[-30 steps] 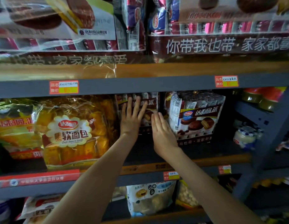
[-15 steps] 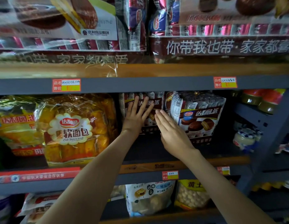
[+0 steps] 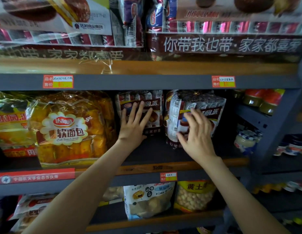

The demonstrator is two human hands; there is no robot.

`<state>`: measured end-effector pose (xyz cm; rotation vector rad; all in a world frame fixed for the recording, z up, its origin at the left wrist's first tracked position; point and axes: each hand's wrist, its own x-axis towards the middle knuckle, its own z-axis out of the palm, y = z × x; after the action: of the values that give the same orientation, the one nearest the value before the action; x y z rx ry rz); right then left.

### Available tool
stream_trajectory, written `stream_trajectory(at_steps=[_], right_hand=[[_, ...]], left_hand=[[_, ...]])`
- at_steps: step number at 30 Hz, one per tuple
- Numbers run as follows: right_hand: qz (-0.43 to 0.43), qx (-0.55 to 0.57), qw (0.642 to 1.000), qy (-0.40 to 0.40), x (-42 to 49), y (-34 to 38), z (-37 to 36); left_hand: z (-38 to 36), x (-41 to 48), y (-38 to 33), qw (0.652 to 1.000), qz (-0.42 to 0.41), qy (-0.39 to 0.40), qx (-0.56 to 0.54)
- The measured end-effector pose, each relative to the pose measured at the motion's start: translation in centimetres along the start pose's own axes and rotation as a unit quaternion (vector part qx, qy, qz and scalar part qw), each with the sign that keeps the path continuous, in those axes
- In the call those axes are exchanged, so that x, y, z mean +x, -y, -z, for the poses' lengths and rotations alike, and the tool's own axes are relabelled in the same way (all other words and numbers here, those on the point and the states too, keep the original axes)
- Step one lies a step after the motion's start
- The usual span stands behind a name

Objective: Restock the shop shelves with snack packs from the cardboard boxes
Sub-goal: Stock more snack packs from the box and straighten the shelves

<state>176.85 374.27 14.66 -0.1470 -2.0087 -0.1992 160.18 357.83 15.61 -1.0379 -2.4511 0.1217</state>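
Two brown pie snack packs stand on the middle shelf (image 3: 227, 162). My left hand (image 3: 134, 124) lies flat with straight, spread fingers against the front of the left pie pack (image 3: 155, 100), which sits further back. My right hand (image 3: 196, 132) rests with spread, slightly bent fingers on the front of the right pie pack (image 3: 204, 101); its thumb lies by the pack's lower left edge. No cardboard box is in view.
A big yellow soft-bread bag (image 3: 69, 129) stands left of my left hand. Large snack packs (image 3: 231, 44) fill the shelf above. Jars (image 3: 263, 101) sit on a side rack at right. Bags of snacks (image 3: 148, 200) fill the lower shelf.
My right hand has left the left pie pack and moved right onto the right pie pack. My left hand stays flat on the left pack, which sits a little deeper.
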Motion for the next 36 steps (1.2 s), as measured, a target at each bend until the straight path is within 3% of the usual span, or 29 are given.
stream_trajectory(at_steps=[3, 7, 14, 19, 26, 28, 32, 36], right_hand=[[-0.073, -0.023, 0.994, 0.084, -0.7, -3.3, 0.5], [-0.049, -0.053, 0.977, 0.2, -1.1, -5.3, 0.0], [0.003, -0.077, 0.973, 0.22, 0.2, -5.3, -1.8], [-0.017, -0.077, 0.969, 0.232, 0.0, -5.5, -1.9], [-0.03, -0.059, 0.974, 0.218, -0.5, -5.4, -0.8], [-0.039, -0.048, 0.98, 0.19, -0.8, -4.9, -0.3], [-0.083, -0.004, 0.987, 0.135, -1.3, -2.5, 0.3], [-0.117, 0.044, 0.984, 0.126, -1.3, 1.3, 0.4]], left_hand=[[0.3, 0.9, -0.5, 0.999, -0.003, -0.009, 0.033], [-0.5, 1.9, 0.0, 0.995, -0.014, -0.005, 0.097], [-1.2, 2.7, 0.6, 0.991, -0.01, 0.014, 0.133], [-1.0, 2.6, 0.6, 0.987, -0.018, -0.005, 0.157], [0.1, 0.8, 0.2, 0.996, -0.033, -0.033, 0.077], [0.5, 0.1, -0.6, 0.998, -0.027, -0.005, 0.056], [2.1, -1.7, -2.2, 0.996, 0.032, 0.005, -0.085], [3.9, -3.4, -2.5, 0.977, 0.053, 0.085, -0.187]])
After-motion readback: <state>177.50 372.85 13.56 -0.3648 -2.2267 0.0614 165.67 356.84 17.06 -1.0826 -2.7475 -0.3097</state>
